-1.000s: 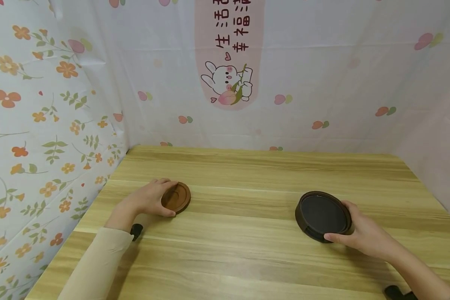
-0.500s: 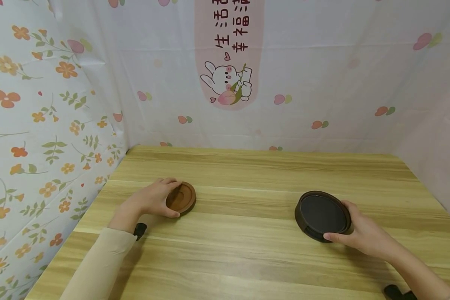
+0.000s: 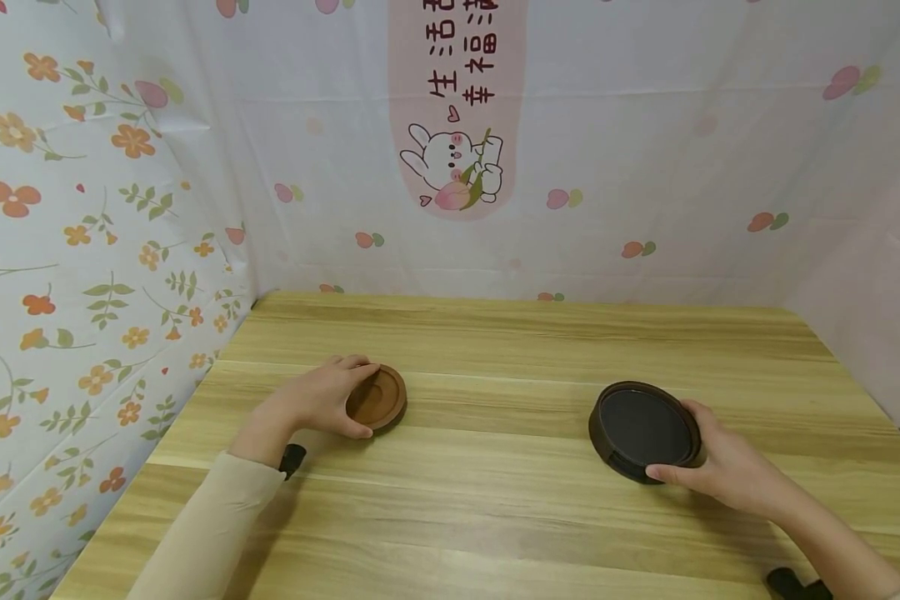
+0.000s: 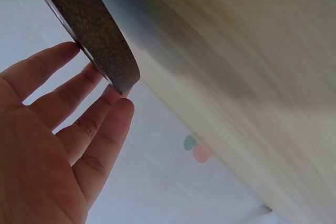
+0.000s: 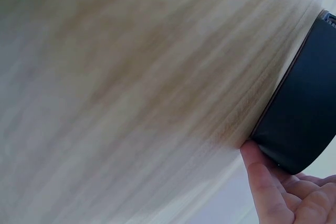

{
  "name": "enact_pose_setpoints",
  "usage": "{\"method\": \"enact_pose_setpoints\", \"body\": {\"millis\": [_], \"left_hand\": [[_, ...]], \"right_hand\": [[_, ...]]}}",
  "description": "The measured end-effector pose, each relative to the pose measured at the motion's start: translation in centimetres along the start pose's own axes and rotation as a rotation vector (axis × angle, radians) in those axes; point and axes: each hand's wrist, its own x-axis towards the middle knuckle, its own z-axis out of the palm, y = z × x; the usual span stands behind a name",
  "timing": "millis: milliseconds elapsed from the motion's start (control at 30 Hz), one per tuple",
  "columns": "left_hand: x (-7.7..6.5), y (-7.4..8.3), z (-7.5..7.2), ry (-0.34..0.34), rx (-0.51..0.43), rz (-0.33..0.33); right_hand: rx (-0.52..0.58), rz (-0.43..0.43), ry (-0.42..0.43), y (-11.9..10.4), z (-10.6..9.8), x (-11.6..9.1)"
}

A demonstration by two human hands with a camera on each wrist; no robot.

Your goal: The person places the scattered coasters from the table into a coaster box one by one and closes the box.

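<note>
In the head view my left hand [image 3: 326,402] holds a round brown wooden coaster [image 3: 377,402] by its rim, thumb on the near side and fingers on the far side. Concentric rings mark the coaster's top. The left wrist view shows fingertips against the edge of the coaster [image 4: 97,30], with a shadow on the wood beside it. On the right, my right hand [image 3: 723,462] grips the side of a round black coaster holder [image 3: 603,437], thumb at the near rim. A flat dark disc [image 3: 645,427] fills the holder's top. The holder's dark side wall [image 5: 302,98] shows in the right wrist view.
The wood-grain table [image 3: 487,500] runs back to a white patterned cloth [image 3: 607,150]. Another cloth with orange flowers [image 3: 90,292] hangs along the left edge. Black wrist devices [image 3: 292,460] are worn at both wrists.
My left hand has moved a little to the right, carrying the wooden coaster with it. The right hand and the black holder have stayed in nearly the same place.
</note>
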Motion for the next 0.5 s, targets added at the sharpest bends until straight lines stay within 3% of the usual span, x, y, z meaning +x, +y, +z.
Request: {"method": "enact_pose_setpoints", "body": {"millis": [500], "left_hand": [[1.3, 1.8, 0.2, 0.007, 0.029, 0.078]], "right_hand": [[0.003, -0.009, 0.015, -0.1, 0.0, -0.1]]}}
